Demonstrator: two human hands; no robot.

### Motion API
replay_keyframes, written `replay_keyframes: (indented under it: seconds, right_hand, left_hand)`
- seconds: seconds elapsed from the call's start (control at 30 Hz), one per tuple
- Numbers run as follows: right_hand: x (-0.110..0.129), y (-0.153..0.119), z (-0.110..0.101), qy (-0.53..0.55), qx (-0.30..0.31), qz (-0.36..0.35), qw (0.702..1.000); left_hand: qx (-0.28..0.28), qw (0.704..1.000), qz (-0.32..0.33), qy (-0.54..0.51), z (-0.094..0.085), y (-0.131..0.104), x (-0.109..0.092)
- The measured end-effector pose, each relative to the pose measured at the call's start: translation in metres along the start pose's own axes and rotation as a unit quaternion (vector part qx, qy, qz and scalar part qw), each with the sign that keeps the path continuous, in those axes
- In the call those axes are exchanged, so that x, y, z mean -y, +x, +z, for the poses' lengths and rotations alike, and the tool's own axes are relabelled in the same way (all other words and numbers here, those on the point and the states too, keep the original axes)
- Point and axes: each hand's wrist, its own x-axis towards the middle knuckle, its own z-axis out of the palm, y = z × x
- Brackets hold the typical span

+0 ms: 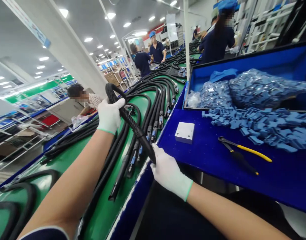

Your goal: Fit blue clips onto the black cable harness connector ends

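A black corrugated hose (130, 120) with a smooth end tube slants across the middle of the view, raised above the green conveyor belt (103, 218). My left hand (109, 116), in a white glove, is closed round its ribbed part, where the hose bends over. Lower down, my right hand (167, 170), also gloved, grips the smooth end, and the palm hides part of the tip. Beneath and beyond the held piece, many similar black hoses (153, 100) lie in long curves on the belt, several with blue and metallic end fittings.
On the blue table (205, 160) at right are a white block (184, 132), pliers (245, 151) with one yellow handle, and a heap of blue clips (265, 126). Behind stands a blue bin (282, 63) with bagged blue parts. Co-workers (156, 48) stand along the belt.
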Motion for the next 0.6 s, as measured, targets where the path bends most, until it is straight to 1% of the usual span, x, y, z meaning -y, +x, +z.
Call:
replay_keyframes:
  seconds: [0.03, 0.1, 0.17, 0.2, 0.23, 0.27, 0.3, 0.33, 0.37, 0.4, 0.43, 0.47, 0.5, 0.53, 0.6]
  right_hand:
    - [-0.005, -0.004, -0.005, -0.064, -0.014, -0.007, 0.998]
    - [-0.015, -0.011, -0.019, -0.160, -0.035, -0.010, 0.986]
    - [-0.025, -0.020, -0.038, -0.223, -0.048, 0.007, 0.974]
    - [-0.030, -0.025, -0.049, -0.230, -0.054, 0.022, 0.971]
    - [-0.035, -0.030, -0.062, -0.212, -0.063, 0.041, 0.974]
    - [-0.040, -0.035, -0.076, -0.164, -0.069, 0.063, 0.982]
    - [-0.044, -0.040, -0.090, -0.086, -0.066, 0.086, 0.990]
    - [-0.049, -0.045, -0.105, 0.019, -0.050, 0.108, 0.993]
    - [-0.053, -0.051, -0.119, 0.136, -0.017, 0.128, 0.982]
    - [-0.059, -0.056, -0.130, 0.252, 0.026, 0.143, 0.957]
    - [-0.064, -0.061, -0.139, 0.354, 0.077, 0.150, 0.920]
    - [-0.070, -0.066, -0.145, 0.435, 0.124, 0.151, 0.879]
    - [-0.077, -0.072, -0.146, 0.496, 0.160, 0.150, 0.841]
    - [-0.083, -0.077, -0.144, 0.540, 0.186, 0.149, 0.807]
    - [-0.093, -0.088, -0.133, 0.592, 0.240, 0.154, 0.754]
  left_hand:
    - [0.003, 0.999, 0.020, 0.044, 0.006, -0.003, 0.007]
    - [0.036, 0.987, 0.053, 0.149, 0.018, -0.010, 0.018]
    - [0.082, 0.960, 0.087, 0.252, 0.029, -0.019, 0.023]
    - [0.103, 0.945, 0.107, 0.291, 0.035, -0.024, 0.025]
    - [0.122, 0.931, 0.132, 0.319, 0.042, -0.032, 0.025]
    - [0.144, 0.916, 0.167, 0.335, 0.048, -0.042, 0.025]
    - [0.182, 0.899, 0.211, 0.337, 0.055, -0.053, 0.024]
    - [0.242, 0.875, 0.262, 0.327, 0.062, -0.067, 0.022]
    - [0.320, 0.839, 0.314, 0.307, 0.069, -0.081, 0.019]
    - [0.406, 0.793, 0.357, 0.282, 0.076, -0.096, 0.016]
    - [0.486, 0.741, 0.384, 0.258, 0.082, -0.110, 0.013]
    - [0.547, 0.697, 0.399, 0.236, 0.088, -0.123, 0.011]
    - [0.587, 0.668, 0.403, 0.216, 0.093, -0.134, 0.010]
    - [0.609, 0.656, 0.401, 0.197, 0.097, -0.143, 0.010]
    - [0.628, 0.660, 0.383, 0.154, 0.101, -0.156, 0.015]
